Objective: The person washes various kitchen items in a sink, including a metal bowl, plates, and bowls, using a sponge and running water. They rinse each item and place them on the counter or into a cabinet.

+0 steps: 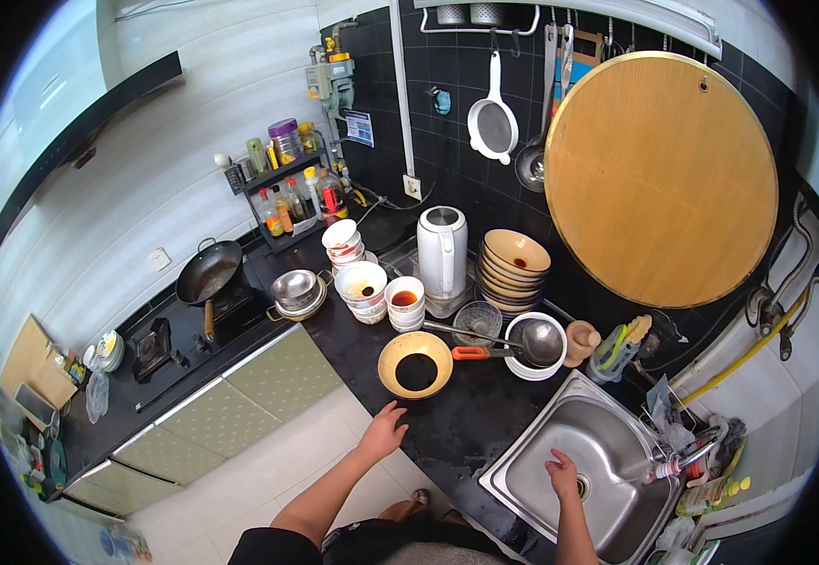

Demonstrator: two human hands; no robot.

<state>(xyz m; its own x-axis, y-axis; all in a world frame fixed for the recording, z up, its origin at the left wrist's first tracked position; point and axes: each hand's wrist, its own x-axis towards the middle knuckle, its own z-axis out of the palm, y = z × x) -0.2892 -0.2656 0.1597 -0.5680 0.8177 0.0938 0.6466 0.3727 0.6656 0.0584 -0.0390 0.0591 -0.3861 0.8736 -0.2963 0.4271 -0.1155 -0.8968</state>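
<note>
My left hand (383, 435) reaches over the counter's front edge just below a yellow bowl (439, 354) that holds dark liquid. Its fingers are stretched apart and nothing is in them; a small gap seems to separate them from the bowl. Over the steel sink (560, 439) hovers my right hand (564, 474), empty, with fingers spread. Right of the yellow bowl, a ladle (541, 343) lies across a stack of white bowls (527, 373), and an orange-red handle (470, 353) points toward the yellow bowl.
Behind stand stacked white bowls (362, 287), a white kettle (441, 254), a tall stack of tan bowls (513, 273) and a glass bowl (478, 320). A wok (210, 271) sits on the stove at left. The faucet (697, 450) extends over the sink's right side.
</note>
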